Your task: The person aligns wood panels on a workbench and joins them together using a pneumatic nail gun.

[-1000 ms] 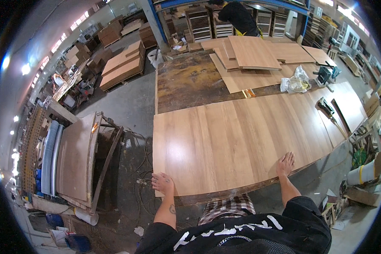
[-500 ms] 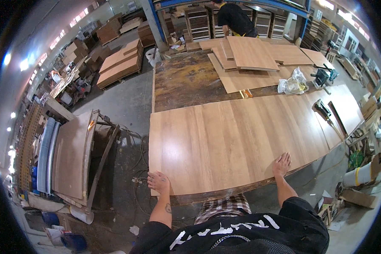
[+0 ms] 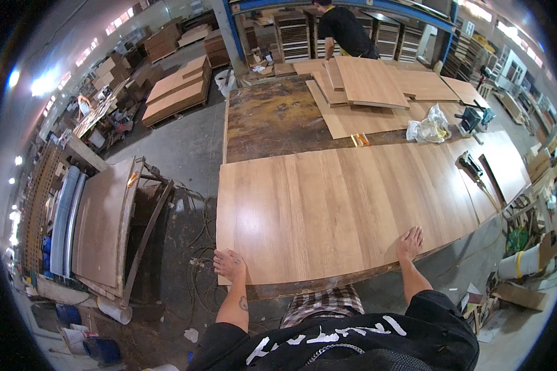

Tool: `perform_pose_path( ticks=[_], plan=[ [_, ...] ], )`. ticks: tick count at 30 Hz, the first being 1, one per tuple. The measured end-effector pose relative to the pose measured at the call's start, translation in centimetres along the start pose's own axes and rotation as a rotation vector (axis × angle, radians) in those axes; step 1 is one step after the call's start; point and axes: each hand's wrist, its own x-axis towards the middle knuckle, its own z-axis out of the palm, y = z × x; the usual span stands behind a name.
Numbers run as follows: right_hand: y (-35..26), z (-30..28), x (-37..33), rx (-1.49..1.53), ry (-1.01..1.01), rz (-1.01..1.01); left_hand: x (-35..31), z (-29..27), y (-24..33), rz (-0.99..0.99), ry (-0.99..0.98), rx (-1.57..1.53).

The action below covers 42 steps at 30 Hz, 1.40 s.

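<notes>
A wide wood-grain panel (image 3: 328, 213) lies flat on the workbench in front of me. My left hand (image 3: 230, 264) rests on its near left corner, fingers stretched out toward the left edge. Farther right, my right hand (image 3: 410, 243) presses flat on the panel by the near edge, its fingers extended. Neither hand holds anything. Toward the right end, a dark hand tool (image 3: 470, 164) with a hose lies on the boards, beside a smaller pale board (image 3: 505, 166).
Behind the panel are the stained bench top (image 3: 272, 117), stacked boards (image 3: 371, 83), a crumpled plastic bag (image 3: 429, 125) and a dark power tool (image 3: 470, 117). A co-worker (image 3: 348, 31) leans beyond the bench. Left stands a rack of sheets (image 3: 102, 222); cables (image 3: 198, 272) lie on the floor.
Both my hands stay in the same places on the panel. The view has shifted slightly, and the co-worker at the back has changed posture a little.
</notes>
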Motion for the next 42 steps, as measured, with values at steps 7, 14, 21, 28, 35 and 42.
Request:
perform_pose_path(
  ticks=[7, 14, 21, 28, 35, 42],
  plan=[
    [0.3, 0.9, 0.2, -0.015, 0.011, -0.021, 0.2, 0.8, -0.5, -0.001, 0.040, -0.012],
    [0.5, 0.7, 0.1, -0.025, 0.013, -0.017, 0.1, -0.3, 0.0, -0.021, -0.043, -0.008],
    [0.2, 0.2, 0.0, -0.021, -0.011, 0.004, 0.1, 0.2, -0.3, -0.002, -0.022, -0.024],
    [0.3, 0.2, -0.1, 0.005, -0.018, 0.000, 0.3, 0.3, -0.4, -0.015, -0.016, -0.007],
    [0.4, 0.5, -0.1, 0.033, 0.015, -0.007, 0.3, 0.3, -0.3, -0.016, -0.017, 0.007],
    [0.6, 0.8, 0.1, 0.014, 0.022, -0.006, 0.0, 0.0, 0.1, 0.003, 0.010, 0.023]
  ],
)
